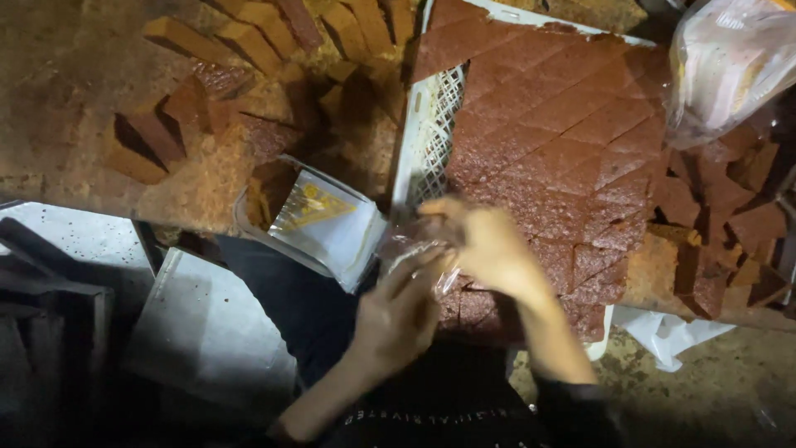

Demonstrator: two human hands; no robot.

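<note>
My left hand [398, 311] and my right hand [489, 245] both grip a small clear plastic bag [414, 249] between them, just above my lap. Right behind the hands lies a white plastic crate [423, 124] covered by a big reddish-brown cake slab [564, 124] scored into diamond pieces. A stack of clear printed bags [327, 220] sits in a holder to the left of my left hand.
Loose brown cake blocks [240, 41] lie scattered on the crumb-covered surface at the upper left, and more cut pieces [730, 216] lie at the right. A filled clear plastic bag [730, 66] hangs at the top right. Grey metal sheets [207, 332] lie at the lower left.
</note>
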